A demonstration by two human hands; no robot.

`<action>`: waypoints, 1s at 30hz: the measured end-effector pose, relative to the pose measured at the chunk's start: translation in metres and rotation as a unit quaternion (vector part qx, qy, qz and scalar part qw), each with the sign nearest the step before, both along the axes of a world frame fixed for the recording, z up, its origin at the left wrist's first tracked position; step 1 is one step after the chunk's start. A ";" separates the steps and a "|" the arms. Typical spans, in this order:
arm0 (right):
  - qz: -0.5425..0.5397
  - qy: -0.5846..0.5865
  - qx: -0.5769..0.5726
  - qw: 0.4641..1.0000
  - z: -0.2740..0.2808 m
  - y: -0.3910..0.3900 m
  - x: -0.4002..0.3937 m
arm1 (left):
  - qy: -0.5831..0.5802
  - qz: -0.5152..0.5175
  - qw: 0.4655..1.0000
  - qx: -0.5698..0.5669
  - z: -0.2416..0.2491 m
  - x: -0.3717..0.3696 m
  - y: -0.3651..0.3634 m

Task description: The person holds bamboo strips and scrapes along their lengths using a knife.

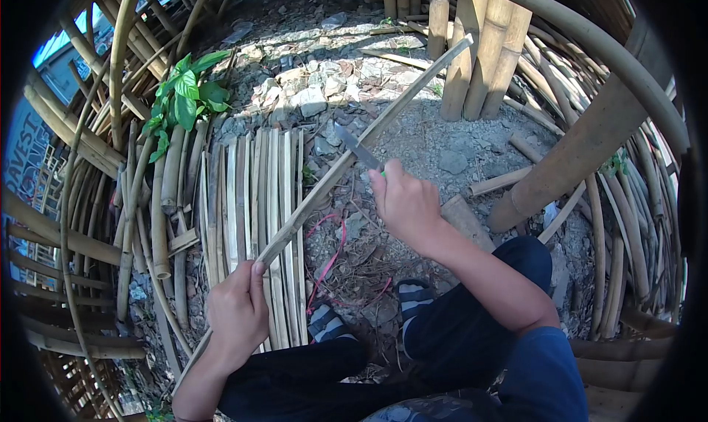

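Observation:
A long bamboo strip [313,199] runs slantwise from the lower left up to the upper right. Its lower part is gripped by my left hand [240,308], the thumb lying along the top. In my right hand [409,204] is a knife [357,147], its handle mostly hidden in the fist with a bit of green showing. The blade lies across the strip near its middle, and appears to touch it. Below and to the left, a row of split bamboo strips [254,193] lies side by side on the ground.
Thick bamboo posts [490,53] stand at the upper right, and a leaning bamboo pole [582,138] crosses the right side. Stacked bamboo [641,223] lines the right edge. A leafy plant [184,94] grows at upper left. Pink string [343,237] lies near my sandals [415,298] on rubble.

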State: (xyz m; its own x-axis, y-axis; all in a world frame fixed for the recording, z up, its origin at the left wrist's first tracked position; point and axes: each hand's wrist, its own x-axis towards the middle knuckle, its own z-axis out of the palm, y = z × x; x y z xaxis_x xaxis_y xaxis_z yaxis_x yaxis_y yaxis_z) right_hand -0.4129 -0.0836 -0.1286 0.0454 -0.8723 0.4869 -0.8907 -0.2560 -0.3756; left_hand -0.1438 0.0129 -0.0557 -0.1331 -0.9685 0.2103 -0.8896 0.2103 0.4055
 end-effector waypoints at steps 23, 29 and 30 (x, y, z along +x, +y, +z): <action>0.087 -0.017 0.046 0.995 0.000 0.025 0.022 | -0.100 0.000 0.994 -0.047 -0.007 -0.001 0.003; 0.110 -0.028 0.034 0.993 -0.003 0.022 0.020 | -0.082 -0.017 0.995 -0.060 -0.005 -0.002 0.005; 0.075 -0.035 0.065 0.994 0.000 0.015 0.011 | -0.083 -0.017 0.995 -0.059 -0.005 0.001 0.006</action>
